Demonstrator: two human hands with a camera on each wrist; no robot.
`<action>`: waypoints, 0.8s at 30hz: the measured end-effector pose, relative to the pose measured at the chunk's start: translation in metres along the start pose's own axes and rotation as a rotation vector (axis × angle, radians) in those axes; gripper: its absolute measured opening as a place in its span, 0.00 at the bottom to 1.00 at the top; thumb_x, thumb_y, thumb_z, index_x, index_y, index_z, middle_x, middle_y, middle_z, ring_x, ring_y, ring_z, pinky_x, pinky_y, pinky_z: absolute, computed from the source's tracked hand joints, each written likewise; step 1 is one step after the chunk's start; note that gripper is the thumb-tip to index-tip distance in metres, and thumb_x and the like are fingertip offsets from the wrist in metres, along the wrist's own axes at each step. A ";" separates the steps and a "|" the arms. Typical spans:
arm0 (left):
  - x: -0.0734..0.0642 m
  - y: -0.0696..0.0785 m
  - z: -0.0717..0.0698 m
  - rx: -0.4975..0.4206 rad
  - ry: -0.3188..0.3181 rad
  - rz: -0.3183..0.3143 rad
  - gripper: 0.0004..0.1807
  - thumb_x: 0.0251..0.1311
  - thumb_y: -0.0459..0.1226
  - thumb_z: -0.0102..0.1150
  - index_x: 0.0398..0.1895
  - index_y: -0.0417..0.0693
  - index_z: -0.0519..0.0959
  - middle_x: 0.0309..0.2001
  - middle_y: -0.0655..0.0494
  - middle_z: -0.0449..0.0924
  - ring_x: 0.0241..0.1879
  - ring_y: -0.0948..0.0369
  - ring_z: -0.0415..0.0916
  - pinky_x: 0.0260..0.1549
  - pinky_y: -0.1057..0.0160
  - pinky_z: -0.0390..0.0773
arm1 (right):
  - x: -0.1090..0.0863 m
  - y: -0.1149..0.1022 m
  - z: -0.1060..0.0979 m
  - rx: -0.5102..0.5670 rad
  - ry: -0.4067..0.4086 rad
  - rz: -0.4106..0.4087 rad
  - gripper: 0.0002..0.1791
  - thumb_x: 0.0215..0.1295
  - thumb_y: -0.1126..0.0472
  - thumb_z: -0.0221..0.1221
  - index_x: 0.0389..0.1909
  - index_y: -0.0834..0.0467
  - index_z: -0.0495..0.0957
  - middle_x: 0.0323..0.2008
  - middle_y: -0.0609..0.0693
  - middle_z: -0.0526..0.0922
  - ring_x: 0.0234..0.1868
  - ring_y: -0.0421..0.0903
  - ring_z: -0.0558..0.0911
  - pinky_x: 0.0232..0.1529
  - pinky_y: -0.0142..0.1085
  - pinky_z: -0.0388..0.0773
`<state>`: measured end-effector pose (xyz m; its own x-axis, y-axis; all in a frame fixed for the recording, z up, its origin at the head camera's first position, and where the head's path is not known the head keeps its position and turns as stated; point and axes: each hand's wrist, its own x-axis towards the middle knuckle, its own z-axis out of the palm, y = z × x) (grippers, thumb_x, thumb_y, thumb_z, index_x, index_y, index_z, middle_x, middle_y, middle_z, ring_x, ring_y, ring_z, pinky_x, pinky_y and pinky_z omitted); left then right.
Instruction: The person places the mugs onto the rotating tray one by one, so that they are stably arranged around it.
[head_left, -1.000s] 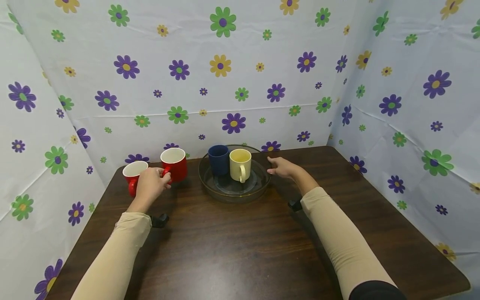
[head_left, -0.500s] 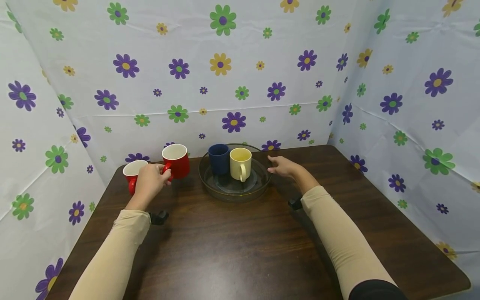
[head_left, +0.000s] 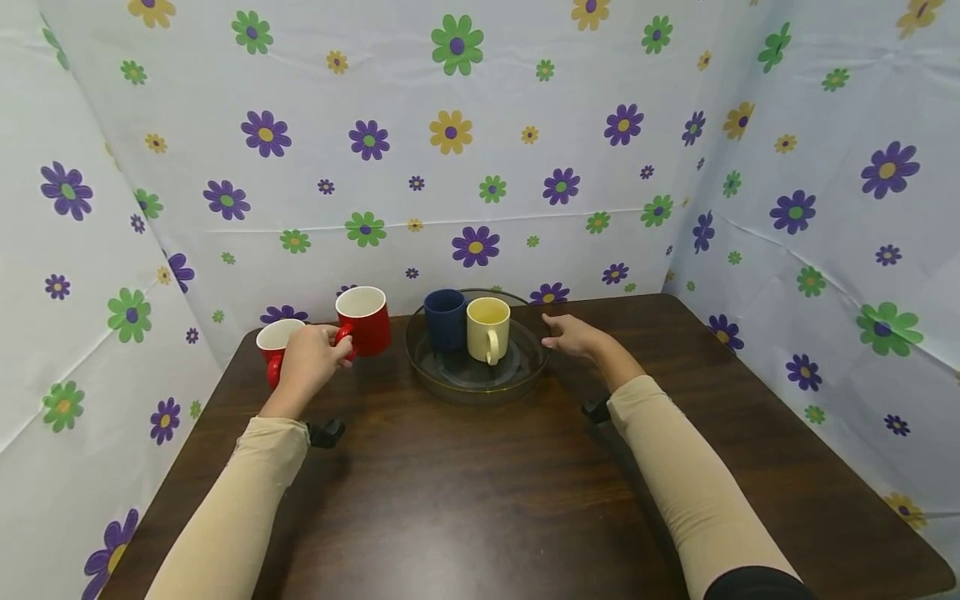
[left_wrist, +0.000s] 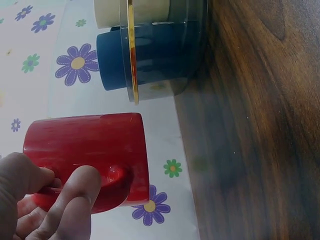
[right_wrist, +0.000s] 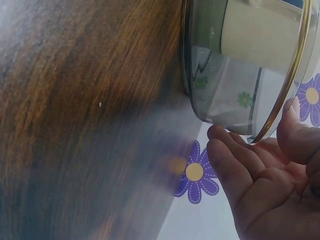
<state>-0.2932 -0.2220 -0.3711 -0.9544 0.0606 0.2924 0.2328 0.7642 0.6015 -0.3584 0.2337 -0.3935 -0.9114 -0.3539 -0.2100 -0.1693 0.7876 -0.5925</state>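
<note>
The person's left hand (head_left: 307, 362) is clamped on a glossy red mug with a white inside (head_left: 369, 329), thumb and fingers pinching its curved red handle (left_wrist: 120, 187). The mug's body lies at two o'clock from that hand in the head view, beyond the fingertips, nearly upright and raised off the dark wood-grain table (head_left: 450, 500); I cannot tell whether the fingertips also touch its wall. At ten o'clock from the same hand stands a second red mug with a white inside (head_left: 274, 335), partly hidden behind it. Well apart from the held mug, toward three o'clock, sits a round smoky-glass bowl with a gold rim (head_left: 487, 392). Inside it a dark blue cup (head_left: 446, 321) stands at ten o'clock and a pale yellow mug (head_left: 486, 333) at one — its handle facing six. The right hand (head_left: 573, 335) is at the bowl's three o'clock, thumb and fingers spread apart by the rim; whether they touch the glass, I cannot tell.
</note>
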 end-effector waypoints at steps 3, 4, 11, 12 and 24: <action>0.000 0.001 -0.001 0.003 0.002 0.005 0.13 0.68 0.35 0.59 0.43 0.30 0.85 0.25 0.44 0.87 0.26 0.49 0.86 0.18 0.63 0.76 | 0.000 0.000 -0.001 -0.004 0.000 0.004 0.37 0.79 0.61 0.52 0.79 0.67 0.45 0.78 0.67 0.49 0.78 0.64 0.52 0.75 0.55 0.55; 0.000 0.002 -0.001 0.006 0.000 0.006 0.14 0.68 0.35 0.59 0.43 0.30 0.85 0.25 0.44 0.87 0.27 0.48 0.86 0.19 0.63 0.76 | 0.000 -0.001 -0.001 -0.006 0.000 0.007 0.37 0.79 0.61 0.52 0.79 0.66 0.45 0.78 0.67 0.49 0.78 0.64 0.52 0.76 0.55 0.55; 0.003 0.004 -0.001 0.022 -0.003 0.036 0.13 0.69 0.35 0.59 0.44 0.31 0.85 0.26 0.44 0.87 0.25 0.53 0.85 0.21 0.64 0.78 | 0.000 -0.001 0.000 0.003 0.003 0.011 0.37 0.79 0.61 0.52 0.79 0.67 0.45 0.78 0.67 0.49 0.78 0.64 0.51 0.76 0.56 0.54; 0.003 0.004 -0.001 0.023 -0.007 0.038 0.14 0.69 0.35 0.59 0.46 0.31 0.85 0.26 0.43 0.87 0.25 0.52 0.85 0.21 0.64 0.79 | 0.000 -0.001 0.000 0.001 0.005 0.014 0.37 0.79 0.61 0.52 0.79 0.67 0.45 0.78 0.67 0.49 0.78 0.64 0.51 0.76 0.56 0.54; 0.004 0.008 -0.001 0.019 -0.057 0.039 0.16 0.70 0.36 0.60 0.51 0.29 0.83 0.28 0.42 0.88 0.29 0.50 0.87 0.31 0.54 0.87 | 0.001 -0.001 0.001 0.008 0.005 0.013 0.37 0.79 0.62 0.51 0.79 0.68 0.45 0.78 0.68 0.48 0.78 0.65 0.51 0.76 0.55 0.54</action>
<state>-0.2953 -0.2158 -0.3642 -0.9540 0.1267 0.2719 0.2668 0.7725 0.5763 -0.3590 0.2320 -0.3937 -0.9152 -0.3412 -0.2144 -0.1541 0.7880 -0.5960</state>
